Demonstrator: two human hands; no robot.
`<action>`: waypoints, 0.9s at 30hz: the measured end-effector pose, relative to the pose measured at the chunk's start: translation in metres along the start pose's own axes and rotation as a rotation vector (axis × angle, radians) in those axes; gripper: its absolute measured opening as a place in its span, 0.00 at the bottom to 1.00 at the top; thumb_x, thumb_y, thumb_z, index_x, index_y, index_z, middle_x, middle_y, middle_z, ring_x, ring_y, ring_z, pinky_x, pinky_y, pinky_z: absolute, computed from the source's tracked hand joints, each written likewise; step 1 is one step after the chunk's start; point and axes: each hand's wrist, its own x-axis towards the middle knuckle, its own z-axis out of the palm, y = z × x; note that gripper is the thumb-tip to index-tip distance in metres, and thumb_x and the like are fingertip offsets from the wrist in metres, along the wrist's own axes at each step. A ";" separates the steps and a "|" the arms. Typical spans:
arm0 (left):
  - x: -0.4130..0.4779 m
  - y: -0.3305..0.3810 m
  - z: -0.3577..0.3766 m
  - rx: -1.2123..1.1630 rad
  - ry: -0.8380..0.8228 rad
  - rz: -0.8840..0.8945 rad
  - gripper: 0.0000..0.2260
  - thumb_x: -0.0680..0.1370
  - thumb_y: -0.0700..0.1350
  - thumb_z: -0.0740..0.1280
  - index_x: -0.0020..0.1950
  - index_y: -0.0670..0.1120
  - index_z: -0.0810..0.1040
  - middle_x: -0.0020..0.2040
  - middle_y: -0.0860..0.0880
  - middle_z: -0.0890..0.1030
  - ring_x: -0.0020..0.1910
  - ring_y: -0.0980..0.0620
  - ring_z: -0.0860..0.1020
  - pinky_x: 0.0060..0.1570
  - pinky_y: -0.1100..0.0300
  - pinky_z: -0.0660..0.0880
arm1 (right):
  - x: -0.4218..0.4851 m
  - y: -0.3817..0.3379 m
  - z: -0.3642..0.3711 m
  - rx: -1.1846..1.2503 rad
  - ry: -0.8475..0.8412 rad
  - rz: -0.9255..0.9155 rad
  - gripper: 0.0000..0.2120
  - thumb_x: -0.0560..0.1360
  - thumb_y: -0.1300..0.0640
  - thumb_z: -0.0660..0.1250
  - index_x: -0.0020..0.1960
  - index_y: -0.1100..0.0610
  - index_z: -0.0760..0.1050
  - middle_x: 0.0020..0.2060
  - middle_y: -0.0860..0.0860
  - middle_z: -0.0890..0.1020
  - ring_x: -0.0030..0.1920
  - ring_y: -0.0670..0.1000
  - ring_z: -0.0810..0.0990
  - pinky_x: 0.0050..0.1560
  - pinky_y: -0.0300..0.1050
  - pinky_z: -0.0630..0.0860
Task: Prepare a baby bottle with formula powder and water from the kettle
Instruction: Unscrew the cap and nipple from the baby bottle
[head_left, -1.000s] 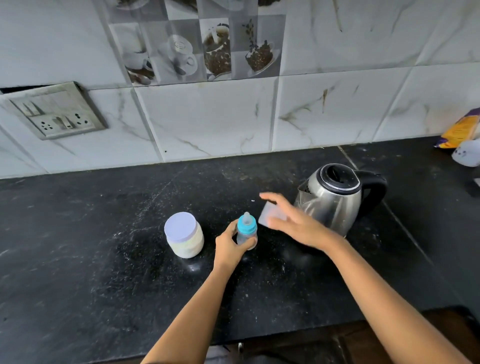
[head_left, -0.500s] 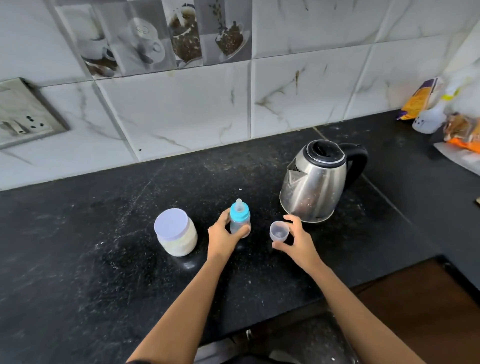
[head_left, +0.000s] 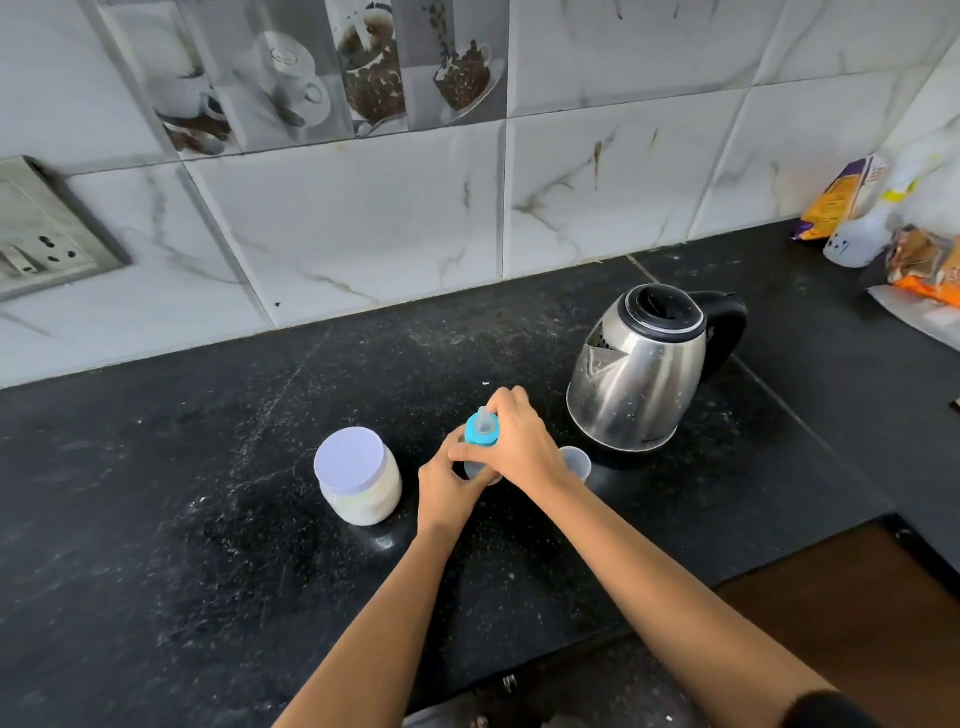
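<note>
Head view: between the lidded formula jar (head_left: 358, 475) and the steel kettle (head_left: 641, 374), the left hand (head_left: 444, 486) grips the baby bottle (head_left: 475, 469) low down to steady it on the counter (head_left: 156, 519) while the right hand (head_left: 519, 441) curls round its blue collar (head_left: 475, 435), probably to unscrew it.

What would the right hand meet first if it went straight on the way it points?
The baby bottle: the right hand grips its blue collar. Past it, seemingly only countertop up to the tiled wall.
</note>
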 end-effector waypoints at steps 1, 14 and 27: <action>0.000 -0.002 0.000 0.005 -0.002 0.003 0.25 0.69 0.50 0.76 0.57 0.72 0.71 0.53 0.72 0.78 0.54 0.69 0.76 0.50 0.78 0.68 | 0.003 0.000 0.003 0.002 0.020 -0.002 0.28 0.63 0.44 0.77 0.50 0.60 0.69 0.48 0.53 0.71 0.45 0.53 0.76 0.45 0.51 0.77; 0.011 -0.009 -0.005 0.045 -0.097 0.035 0.24 0.69 0.50 0.75 0.63 0.61 0.73 0.56 0.64 0.80 0.56 0.66 0.76 0.55 0.72 0.71 | 0.028 0.027 -0.003 0.253 -0.132 -0.245 0.18 0.59 0.55 0.79 0.39 0.58 0.72 0.38 0.49 0.76 0.35 0.50 0.74 0.33 0.40 0.71; 0.013 -0.010 -0.010 0.050 -0.165 0.029 0.25 0.68 0.55 0.75 0.63 0.65 0.70 0.51 0.73 0.77 0.56 0.69 0.75 0.52 0.77 0.68 | 0.055 0.032 -0.036 0.245 -0.649 -0.253 0.30 0.64 0.59 0.77 0.63 0.42 0.74 0.58 0.40 0.77 0.57 0.41 0.77 0.53 0.36 0.75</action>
